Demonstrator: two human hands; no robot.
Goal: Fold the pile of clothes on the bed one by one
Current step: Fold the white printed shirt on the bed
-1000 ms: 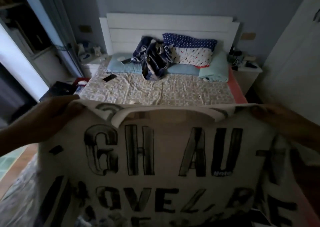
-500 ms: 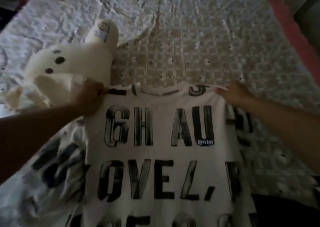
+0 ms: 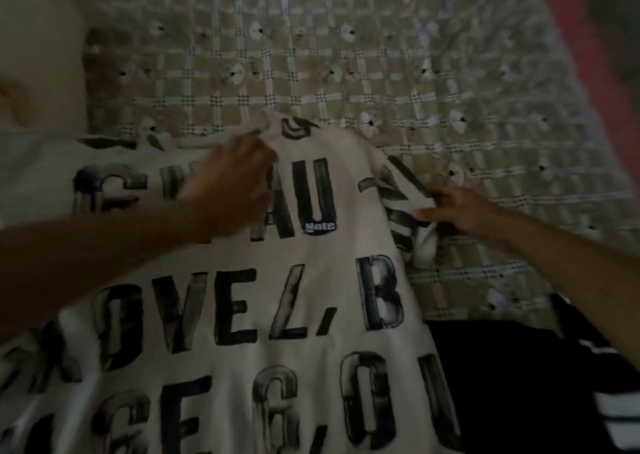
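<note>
Shirt (image 3: 263, 315) is down flat on the bed (image 3: 433, 83) now. A sec ago it hung in the air w/ the headboard in view, half a sec ago both hands pinched its shoulders, so the lay-out step looks done and folding proper can start.

Left hand (image 3: 228, 190) has come in from the shoulder to the chest, just below the collar (image 3: 266, 124), palm down on the cloth, fingers loosely curled, pressing rather than gripping as far as I can tell. Right hand (image 3: 460, 211) has dropped to the right sleeve (image 3: 412, 232), thumb and fingers narrow, pinching the bunched cloth there.

Collar points away from the person, toward the head of the bed. Long axis runs collar to hem, straight up the bed; hem is out of frame near the body.

Black striped garment (image 3: 519, 384) lies at lower right, touching the shirt edge. Probably next: sleeve gets folded inward.
</note>
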